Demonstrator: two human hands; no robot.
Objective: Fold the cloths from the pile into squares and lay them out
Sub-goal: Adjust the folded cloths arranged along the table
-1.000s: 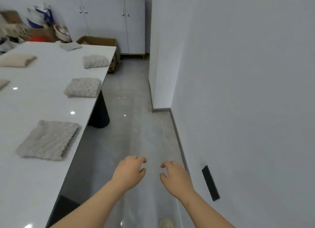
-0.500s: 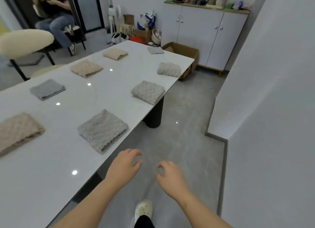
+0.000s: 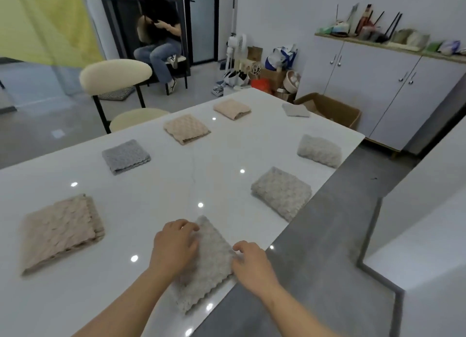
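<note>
Two hands on folded grey cloth [image 3: 214, 261] at table [image 3: 151, 185] near edge: left hand [image 3: 174, 246] presses it, fingers loosely bent; right hand [image 3: 252, 261] touches its corner, pinch unclear. Cardboard box [image 3: 335, 112] beyond table's far corner, contents hidden.

The person is holding both bare forearms out ahead, angling them inward so the hands are sitting close together, palms down. The left hand [image 3: 174, 246] is resting on the left side of the cloth [image 3: 214, 258], its knuckles raised and its fingers [image 3: 187, 227] bending down so the tips are touching the fabric near the far corner. The right hand [image 3: 252, 261] is sitting at the cloth's right edge, wrist straight, its fingers [image 3: 242, 246] curling and the thumb lying against the fabric; whether it is pinching the edge is not clear from here.
</note>
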